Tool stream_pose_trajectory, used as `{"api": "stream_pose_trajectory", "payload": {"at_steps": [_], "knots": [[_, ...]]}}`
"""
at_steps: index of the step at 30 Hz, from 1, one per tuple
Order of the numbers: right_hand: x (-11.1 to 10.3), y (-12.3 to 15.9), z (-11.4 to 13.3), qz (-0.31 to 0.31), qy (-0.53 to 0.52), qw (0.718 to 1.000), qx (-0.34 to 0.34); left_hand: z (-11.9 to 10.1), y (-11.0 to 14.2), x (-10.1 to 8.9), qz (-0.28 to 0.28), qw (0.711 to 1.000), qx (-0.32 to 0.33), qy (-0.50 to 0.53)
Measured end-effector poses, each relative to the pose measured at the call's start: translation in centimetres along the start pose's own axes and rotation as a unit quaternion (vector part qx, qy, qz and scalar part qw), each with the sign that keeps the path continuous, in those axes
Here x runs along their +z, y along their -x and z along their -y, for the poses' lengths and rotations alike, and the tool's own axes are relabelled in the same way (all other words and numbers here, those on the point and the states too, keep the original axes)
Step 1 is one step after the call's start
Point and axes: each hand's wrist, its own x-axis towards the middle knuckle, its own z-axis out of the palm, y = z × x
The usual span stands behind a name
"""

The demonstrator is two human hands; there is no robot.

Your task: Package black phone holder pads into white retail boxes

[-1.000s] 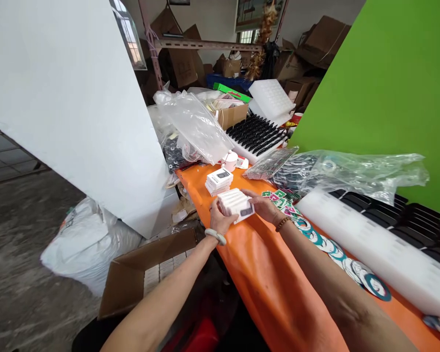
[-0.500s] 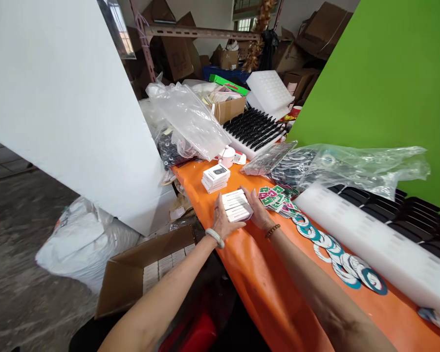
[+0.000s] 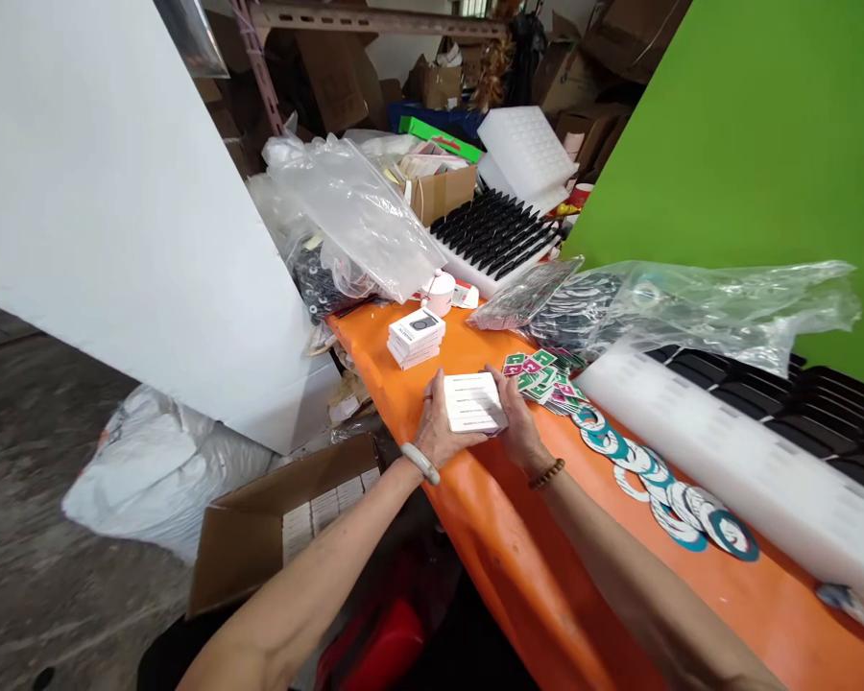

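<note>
Between my two hands is a block of several small white boxes, set on edge side by side with lines of print facing up. My left hand closes on the block's left and near side, a pale bangle on its wrist. On the opposite side my right hand presses the block, with a beaded bracelet at the wrist. Just beyond my left hand, a short stack of white boxes stands on the orange table cover; the top box shows a dark round picture.
Green and pink cards and teal-white rings lie to the right, beside a long white foam tray. A carton of white boxes stands lower left. Plastic bags and a foam tray of black pieces lie behind.
The view has tilted down slightly. Both hands still hold the white boxes, and the block's printed edges now face more squarely toward me.
</note>
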Motion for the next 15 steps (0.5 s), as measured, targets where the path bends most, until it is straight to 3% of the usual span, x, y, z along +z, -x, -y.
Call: {"api": "stream_pose_trajectory", "payload": {"at_steps": [3,6,11,15], "knots": [[-1.1,1.0,-0.8,-0.027,0.02,0.999,-0.031,0.1,0.8,0.5,0.022,1.0,-0.004,0.005],[-1.7,1.3,-0.9,-0.015,0.029,0.999,-0.023,0.3,1.0,0.6,0.037,0.999,-0.018,0.017],[-1.4,1.2,0.0,-0.002,-0.004,1.0,-0.017,0.2,1.0,0.6,0.053,0.998,-0.012,0.022],[-1.3,1.4,-0.8,-0.005,0.006,1.0,-0.03,0.0,1.1,0.8,0.046,0.999,0.002,0.013]]}}
